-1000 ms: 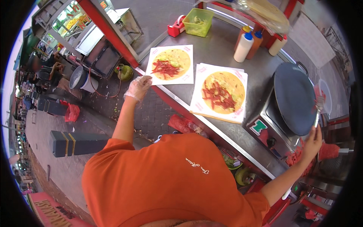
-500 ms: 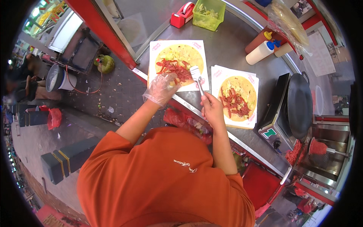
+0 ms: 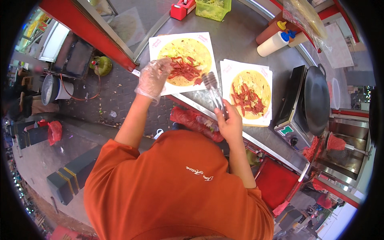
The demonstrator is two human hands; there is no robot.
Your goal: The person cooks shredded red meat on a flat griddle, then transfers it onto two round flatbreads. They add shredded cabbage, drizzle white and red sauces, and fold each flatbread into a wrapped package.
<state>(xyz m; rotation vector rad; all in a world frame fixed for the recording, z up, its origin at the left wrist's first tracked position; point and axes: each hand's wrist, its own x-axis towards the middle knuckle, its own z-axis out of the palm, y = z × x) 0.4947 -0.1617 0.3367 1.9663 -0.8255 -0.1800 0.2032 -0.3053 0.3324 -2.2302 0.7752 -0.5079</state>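
My right hand (image 3: 229, 122) holds metal tongs (image 3: 212, 86), their blurred tips just right of the left flatbread's filling. My left hand (image 3: 154, 77), in a clear plastic glove, hovers at the left edge of that flatbread, fingers bent and apart with nothing visible in them. The round yellow flatbread (image 3: 201, 47) lies on white printed paper (image 3: 155, 43), topped with shredded lettuce (image 3: 176, 53) and strips of reddish meat (image 3: 186, 69). Right of the tongs, a second flatbread (image 3: 262, 85) carries the same toppings on a paper stack (image 3: 227, 68).
On the metal counter (image 3: 176, 26) stand a red tape dispenser (image 3: 182, 9), a green basket (image 3: 212, 11) of lettuce, and sauce bottles (image 3: 274, 44). A black pan (image 3: 316, 100) sits on a stove (image 3: 290, 128) at right. Red bags (image 3: 196, 124) hang below the counter's near edge.
My left hand has drawn back leftward from the meat. The tongs have come away from the filling toward the right, and their tips look turned. The whole view has shifted slightly.
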